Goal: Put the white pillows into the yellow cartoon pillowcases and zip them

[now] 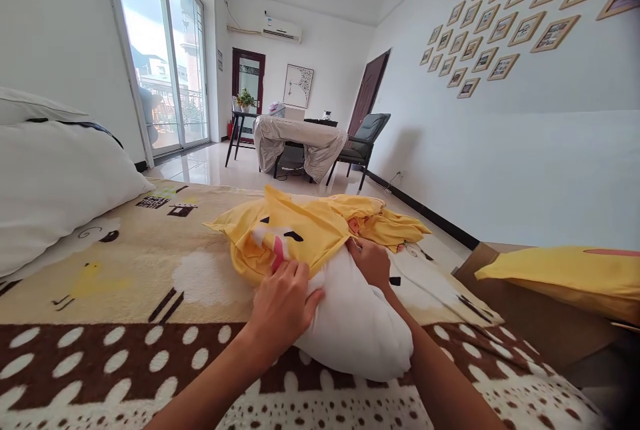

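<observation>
A white pillow [357,323] lies partly inside a yellow pillowcase [310,230] printed with a cartoon face; its near end sticks out bare. My left hand [283,300] is closed on the case's near left part, fingertips curled into the fabric beside the pink print. At the opening's right edge, my right hand [371,262] grips the case, its fingers partly hidden by the cloth. Behind it, more crumpled yellow cloth [395,227] rests on the patterned blanket [200,283].
White pillows [60,183] are piled at the left. To the right, another yellow cloth item [565,277] lies over a cardboard box [525,317]. Beyond the bed stand a covered table [300,133] and a dark chair [367,140].
</observation>
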Available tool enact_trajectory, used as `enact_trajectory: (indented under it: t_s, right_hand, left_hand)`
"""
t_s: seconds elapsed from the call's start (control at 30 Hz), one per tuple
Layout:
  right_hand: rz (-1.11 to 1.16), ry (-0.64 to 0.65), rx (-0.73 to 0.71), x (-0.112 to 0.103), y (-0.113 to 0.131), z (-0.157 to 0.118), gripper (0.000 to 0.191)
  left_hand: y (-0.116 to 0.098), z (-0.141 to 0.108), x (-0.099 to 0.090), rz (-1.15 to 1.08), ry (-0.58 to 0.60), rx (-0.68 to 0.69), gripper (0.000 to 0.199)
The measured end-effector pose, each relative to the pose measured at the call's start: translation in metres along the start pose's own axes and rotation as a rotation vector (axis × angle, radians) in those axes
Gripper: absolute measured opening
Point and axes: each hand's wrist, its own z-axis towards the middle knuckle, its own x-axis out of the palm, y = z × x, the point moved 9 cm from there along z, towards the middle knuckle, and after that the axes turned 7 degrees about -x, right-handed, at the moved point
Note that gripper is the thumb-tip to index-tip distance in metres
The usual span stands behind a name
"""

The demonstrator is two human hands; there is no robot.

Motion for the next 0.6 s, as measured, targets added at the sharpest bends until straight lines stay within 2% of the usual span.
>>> enact_trajectory:
  t_s: [0.07, 0.17, 0.33, 0.43, 0.5, 0.6]
  right_hand:
    - [-0.021, 0.006, -0.025, -0.002, 0.012, -0.003, 0.044]
    - [-0.051, -0.003, -0.104, -0.008, 0.040, -0.013, 0.041]
    - [-0.077, -0.013, -0.267, -0.014, 0.083, -0.033, 0.036]
    - [-0.067, -0.003, -0.331, -0.013, 0.092, -0.040, 0.035]
    - [-0.042, -0.003, -0.345, -0.013, 0.091, -0.041, 0.035]
    - [0.017, 0.012, -0.351, -0.015, 0.088, -0.041, 0.033]
  left_hand:
    - [-0.006, -0.002, 0.006, 0.098, -0.015, 0.044, 0.006]
    - [-0.011, 0.001, 0.011, 0.168, -0.038, 0.053, 0.021]
    - [0.009, 0.019, 0.009, -0.021, -0.006, -0.183, 0.015]
    - [0.010, 0.023, 0.013, -0.057, 0.057, -0.170, 0.018]
    - [0.010, 0.021, 0.019, -0.056, 0.125, -0.155, 0.027]
    - [0.020, 0.016, 0.027, 0.034, 0.194, -0.239, 0.027]
